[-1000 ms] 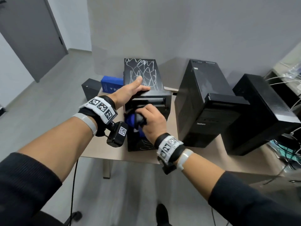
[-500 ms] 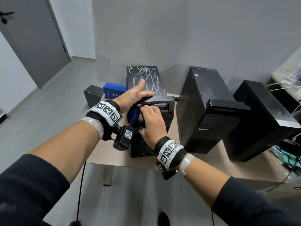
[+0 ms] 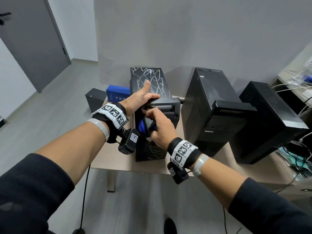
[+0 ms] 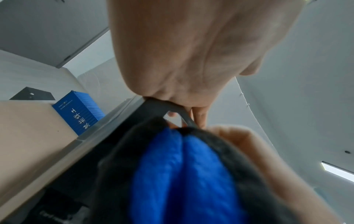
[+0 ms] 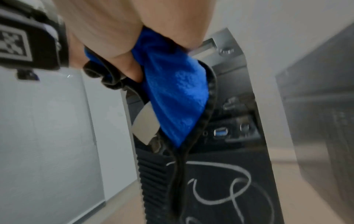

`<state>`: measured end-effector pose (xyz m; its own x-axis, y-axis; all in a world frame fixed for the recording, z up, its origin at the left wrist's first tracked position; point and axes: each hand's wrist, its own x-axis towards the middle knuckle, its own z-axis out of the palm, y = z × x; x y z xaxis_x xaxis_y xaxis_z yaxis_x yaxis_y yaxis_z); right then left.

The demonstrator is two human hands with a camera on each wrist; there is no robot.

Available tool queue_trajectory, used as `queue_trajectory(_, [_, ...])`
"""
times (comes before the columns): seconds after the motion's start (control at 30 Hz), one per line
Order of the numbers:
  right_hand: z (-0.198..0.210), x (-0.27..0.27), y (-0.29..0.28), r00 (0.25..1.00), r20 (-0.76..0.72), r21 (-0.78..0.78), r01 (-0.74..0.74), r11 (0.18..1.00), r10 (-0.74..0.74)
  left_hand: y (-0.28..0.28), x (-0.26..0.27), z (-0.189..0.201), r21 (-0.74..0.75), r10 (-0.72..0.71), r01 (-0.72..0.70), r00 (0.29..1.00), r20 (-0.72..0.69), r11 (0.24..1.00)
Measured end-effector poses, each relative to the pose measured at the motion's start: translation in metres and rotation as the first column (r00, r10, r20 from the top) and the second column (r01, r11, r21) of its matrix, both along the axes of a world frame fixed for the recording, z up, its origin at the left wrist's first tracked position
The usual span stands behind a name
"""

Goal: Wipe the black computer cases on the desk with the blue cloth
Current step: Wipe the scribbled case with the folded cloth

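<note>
Three black computer cases stand on the tan desk (image 3: 217, 159). The left case (image 3: 152, 152) carries white scribbles on its top and front. My left hand (image 3: 143, 97) grips its top front handle, thumb lying along the top; the left wrist view shows the fingers (image 4: 199, 116) curled under that handle. My right hand (image 3: 158, 127) holds the bunched blue cloth (image 3: 143, 125) with a dark edge against the upper front of this case. In the right wrist view the blue cloth (image 5: 172, 94) hangs from my fist beside the front ports. The middle case (image 3: 212, 112) and right case (image 3: 270, 119) stand untouched.
A blue box (image 3: 117, 94) and a small black box (image 3: 95, 100) stand behind the left case at the desk's left end. Cables and clutter (image 3: 300, 149) crowd the right side. A grey door (image 3: 32, 43) stands at the far left, with open floor below the desk's front edge.
My right hand with the cloth rose from the case's mid front to just under the handle, then slipped slightly down again. My left hand kept its grip on the case top.
</note>
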<state>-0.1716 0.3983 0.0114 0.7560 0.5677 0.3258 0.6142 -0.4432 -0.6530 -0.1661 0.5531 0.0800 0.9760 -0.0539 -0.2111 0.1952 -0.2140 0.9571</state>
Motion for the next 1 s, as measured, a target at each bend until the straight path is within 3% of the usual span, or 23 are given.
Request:
queue_trajectory(0.1, [0.006, 0.002, 0.015, 0.997, 0.062, -0.091, 0.048, 0.995, -0.042, 0.000, 0.000, 0.000, 0.006, -0.006, 0.006, 1.000, -0.004, 1.000])
queue_trajectory(0.2, [0.009, -0.002, 0.027, 0.997, 0.043, -0.056, 0.074, 0.996, -0.071, -0.002, -0.002, 0.001, 0.013, 0.003, -0.003, 1.000, 0.006, 1.000])
queue_trajectory(0.37, [0.004, 0.008, -0.017, 0.996, 0.028, -0.076, -0.084, 0.994, 0.087, -0.005, -0.001, -0.002, 0.065, 0.007, -0.009, 0.999, 0.037, 0.998])
queue_trajectory(0.53, [-0.001, 0.026, -0.064, 0.972, 0.232, -0.112, 0.052, 0.992, -0.025, -0.010, -0.002, 0.001, 0.102, 0.001, -0.007, 0.998, 0.061, 0.995])
queue_trajectory(0.6, [-0.006, 0.018, -0.057, 0.977, 0.192, -0.043, 0.097, 0.994, -0.087, -0.013, -0.002, 0.000, 0.096, 0.002, -0.007, 0.998, 0.056, 0.995])
queue_trajectory(0.8, [-0.034, -0.009, -0.007, 0.968, 0.127, 0.106, -0.232, 0.967, 0.218, -0.013, -0.008, -0.006, 0.131, 0.008, -0.022, 0.994, 0.111, 0.991])
queue_trajectory(0.9, [-0.053, 0.012, -0.043, 0.908, 0.200, -0.093, -0.357, 0.930, 0.369, -0.012, -0.006, -0.009, 0.151, 0.005, -0.025, 0.991, 0.134, 0.988])
queue_trajectory(1.0, [-0.075, 0.028, -0.091, 0.935, 0.186, -0.260, -0.248, 0.933, 0.301, -0.014, -0.004, -0.010, 0.174, -0.011, -0.016, 0.989, 0.150, 0.985])
